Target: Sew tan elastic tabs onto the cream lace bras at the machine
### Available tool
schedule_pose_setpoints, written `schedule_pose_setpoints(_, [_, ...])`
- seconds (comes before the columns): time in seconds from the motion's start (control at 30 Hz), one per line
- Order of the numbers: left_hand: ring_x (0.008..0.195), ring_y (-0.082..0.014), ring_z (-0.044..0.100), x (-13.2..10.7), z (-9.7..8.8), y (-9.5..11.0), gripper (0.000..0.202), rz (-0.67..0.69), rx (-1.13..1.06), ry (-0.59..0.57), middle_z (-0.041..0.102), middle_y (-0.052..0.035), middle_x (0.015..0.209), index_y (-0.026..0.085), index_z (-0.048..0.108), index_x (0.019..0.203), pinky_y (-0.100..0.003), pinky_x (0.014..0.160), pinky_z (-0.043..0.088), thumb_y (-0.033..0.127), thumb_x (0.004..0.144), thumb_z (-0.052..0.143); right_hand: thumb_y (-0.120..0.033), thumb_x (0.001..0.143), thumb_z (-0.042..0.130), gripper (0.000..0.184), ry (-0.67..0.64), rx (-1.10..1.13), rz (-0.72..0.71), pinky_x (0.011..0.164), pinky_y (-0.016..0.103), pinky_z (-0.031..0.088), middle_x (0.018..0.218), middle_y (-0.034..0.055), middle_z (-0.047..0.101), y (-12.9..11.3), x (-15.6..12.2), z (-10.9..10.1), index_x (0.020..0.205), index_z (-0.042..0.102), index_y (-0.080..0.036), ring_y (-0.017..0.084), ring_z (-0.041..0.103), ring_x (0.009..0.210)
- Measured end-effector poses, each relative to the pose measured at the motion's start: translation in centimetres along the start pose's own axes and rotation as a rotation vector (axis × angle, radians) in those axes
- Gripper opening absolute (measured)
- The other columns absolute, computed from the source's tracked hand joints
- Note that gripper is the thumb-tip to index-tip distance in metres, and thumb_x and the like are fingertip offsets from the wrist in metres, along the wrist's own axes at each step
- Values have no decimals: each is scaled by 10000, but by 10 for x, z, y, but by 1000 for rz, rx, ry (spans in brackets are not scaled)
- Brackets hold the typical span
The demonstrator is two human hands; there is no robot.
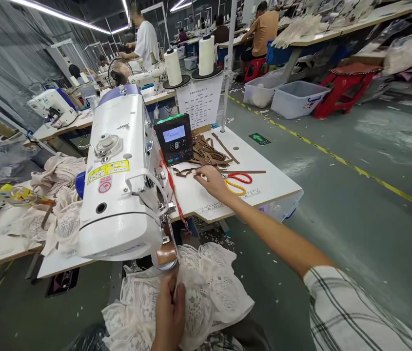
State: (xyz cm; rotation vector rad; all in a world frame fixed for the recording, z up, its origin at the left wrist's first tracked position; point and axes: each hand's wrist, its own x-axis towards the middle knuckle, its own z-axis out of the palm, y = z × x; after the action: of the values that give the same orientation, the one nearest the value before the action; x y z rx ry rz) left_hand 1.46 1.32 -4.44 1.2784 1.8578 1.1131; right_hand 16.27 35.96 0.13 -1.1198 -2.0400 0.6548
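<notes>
My left hand [170, 312] is closed on a bundle of white lace fabric [206, 287] held in my lap, just below the needle end of the white sewing machine [118, 180]. My right hand [211, 181] reaches out over the white table [264, 190], fingers bent down onto a brown strap piece [186, 171]. A heap of brown straps [207, 152] lies just beyond it. Scissors [237, 182] with red and yellow handles rest right beside the hand.
A black control box [174, 139] stands behind the straps. More lace pieces [59, 195] are piled left of the machine. Thread cones [172, 67] and a printed sheet [200, 100] stand behind. Plastic bins [297, 99], red stools and other workers are across the aisle.
</notes>
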Motion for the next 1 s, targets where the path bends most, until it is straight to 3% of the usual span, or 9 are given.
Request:
schedule_pose_setpoints(0.1, [1031,-245,672,6,-10,0,293,107,58,3,709,-112,1106,206,667,1133,-350,867,527,353,969,473,-396,991,371,244,14,192,78,656,283,449,770,31,631,-28,-58,-26,937,500,-196,153,562,689])
schedule_pose_setpoints(0.17, [1004,-233,674,8,-18,8,293,143,54,-1,718,-101,1048,209,706,1040,-340,867,522,335,979,449,-461,970,439,260,-93,557,187,532,236,407,595,-47,539,-58,-107,-44,864,436,-223,109,496,509])
schedule_pose_setpoints(0.33, [1092,-256,641,-4,-38,46,452,161,-83,-80,698,-126,1145,208,673,1208,-361,935,493,513,961,450,-555,899,561,356,-1045,975,417,419,181,394,653,-18,651,-122,-218,-61,921,431,-224,106,600,460])
schedule_pose_setpoints(0.4, [1144,-292,615,-11,-37,58,648,240,-172,-212,676,-148,1208,204,634,1294,-389,982,466,677,898,438,-546,913,542,341,-1169,921,390,464,199,440,674,5,673,-135,-236,-54,911,445,-219,126,646,521])
schedule_pose_setpoints(0.57, [792,-215,676,-27,-17,64,523,235,-255,-656,734,-102,874,182,766,986,-270,719,492,617,901,488,-542,887,571,333,-662,602,306,512,253,479,610,7,662,-128,-230,-34,939,518,-217,157,634,532])
schedule_pose_setpoints(0.73, [677,-167,638,-27,-26,48,440,56,-304,-684,727,-64,772,174,771,846,-229,615,451,499,938,489,-500,738,760,368,-77,751,440,436,209,433,538,-33,600,-72,-195,-39,864,558,-218,110,524,448])
schedule_pose_setpoints(0.87, [644,-166,616,-17,-42,38,448,-5,-314,-657,731,-75,752,164,777,832,-243,598,444,510,928,508,-409,625,856,409,308,1028,575,416,125,356,593,-70,546,-43,-186,-15,747,525,-203,35,426,456])
schedule_pose_setpoints(0.93, [654,-164,611,-10,-42,36,455,-25,-337,-593,733,-78,751,156,770,806,-251,627,448,506,931,507,-492,640,829,441,267,1090,659,428,124,357,650,-56,554,-46,-200,9,748,519,-197,31,422,481])
schedule_pose_setpoints(1.0, [664,-161,605,-4,-38,37,451,-63,-354,-498,735,-72,754,150,762,793,-253,645,447,495,934,507,-715,758,613,532,-109,1137,768,449,172,398,631,-18,545,-60,-224,36,733,533,-189,70,453,504])
